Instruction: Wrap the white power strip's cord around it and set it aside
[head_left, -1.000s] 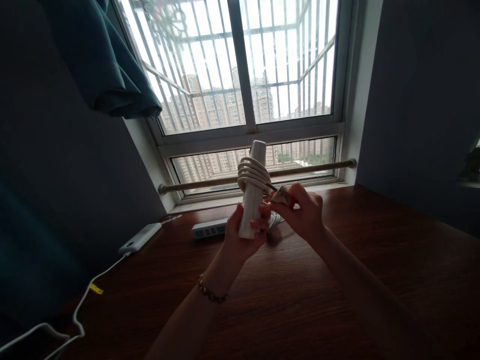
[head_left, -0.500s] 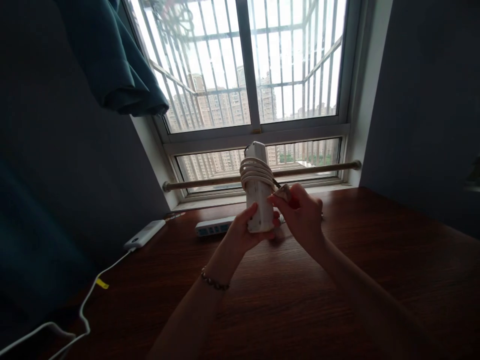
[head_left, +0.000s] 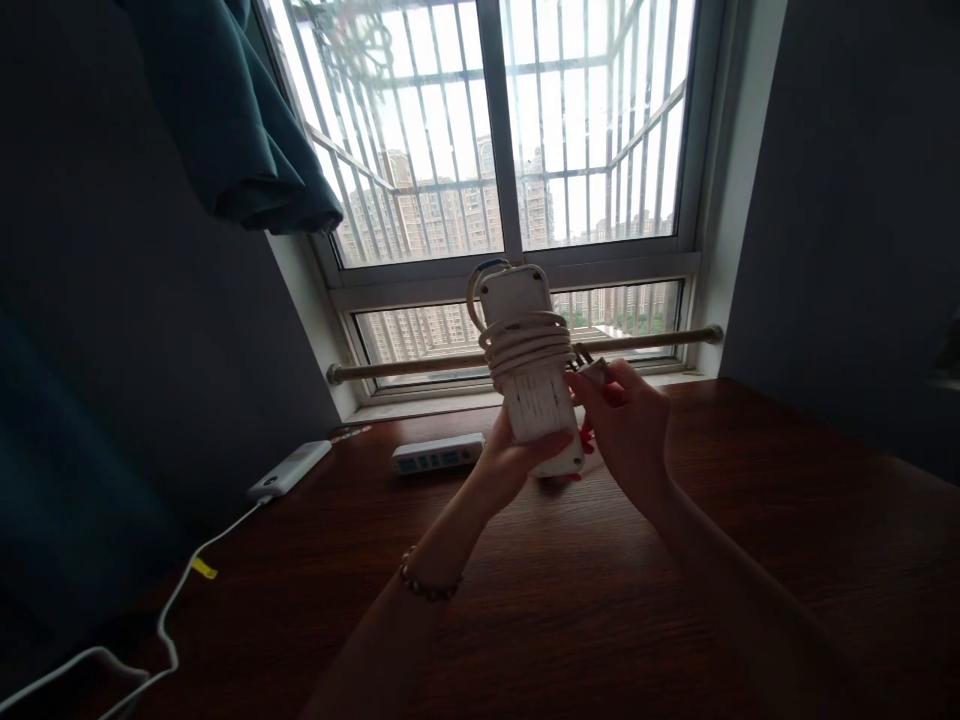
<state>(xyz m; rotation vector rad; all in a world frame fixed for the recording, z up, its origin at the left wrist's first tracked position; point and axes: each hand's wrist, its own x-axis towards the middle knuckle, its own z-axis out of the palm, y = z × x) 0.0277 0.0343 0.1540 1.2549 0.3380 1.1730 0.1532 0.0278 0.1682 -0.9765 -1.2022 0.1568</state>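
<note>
In my left hand (head_left: 504, 462) is a white power strip (head_left: 541, 405), held up above the table and tilted, its scuffed flat back with corner screws facing me. My left thumb lies across the lower part, and the other fingers are mostly hidden behind it. The strip's own white cord (head_left: 529, 342) is wound several times around its upper half, with one loop (head_left: 474, 300) standing out at the top left. At the strip's right side my right hand (head_left: 631, 415) pinches the plug (head_left: 592, 373), whose metal prongs point up and left toward the wound cord.
A second power strip (head_left: 439, 455) lies on the brown wooden table (head_left: 525, 600), behind my left wrist. Farther left is a white power bank (head_left: 294, 468) with a white cable (head_left: 187, 570) running off the near left. A horizontal rail (head_left: 420, 365) crosses the window beyond the table.
The held power strip has turned to show its broad back and shifted slightly right. My right hand has moved right with the plug, whose prongs show more clearly.
</note>
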